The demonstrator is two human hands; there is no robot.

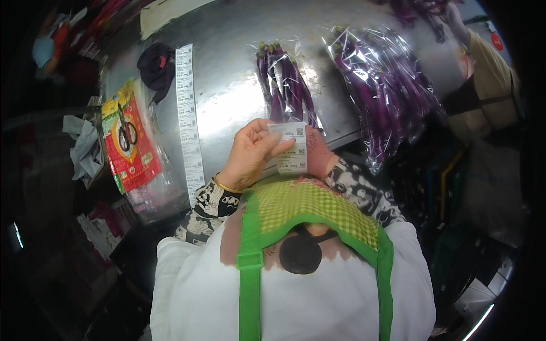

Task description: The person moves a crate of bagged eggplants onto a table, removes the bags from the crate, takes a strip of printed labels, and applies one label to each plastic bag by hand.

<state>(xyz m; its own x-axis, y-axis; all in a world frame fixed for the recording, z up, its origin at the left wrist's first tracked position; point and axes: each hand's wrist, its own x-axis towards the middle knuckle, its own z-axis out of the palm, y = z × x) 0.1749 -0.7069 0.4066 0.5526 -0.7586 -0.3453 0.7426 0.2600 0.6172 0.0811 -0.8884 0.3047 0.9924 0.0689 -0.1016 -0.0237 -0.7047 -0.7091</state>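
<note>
A short strip of white printed labels (292, 162) is held up in front of my chest. My left hand (250, 152) is closed on it, thumb and fingers pinching its upper left part. Behind the strip's right side is my right hand (319, 149), pinkish and wrapped round it; its fingers are mostly hidden by the labels. Just beyond my hands, a clear plastic bag of long purple eggplants (291, 85) lies on the metal table (224, 108), its near end close behind the strip.
Right of it lies a larger heap of bagged eggplants (378, 91), overhanging the near edge. A long label strip (186, 113) runs down the table's left. Beyond it are scissors (126, 135) on a red-yellow packet (136, 162) and a dark cloth (155, 71). Another person's sleeve (492, 74) reaches in at right.
</note>
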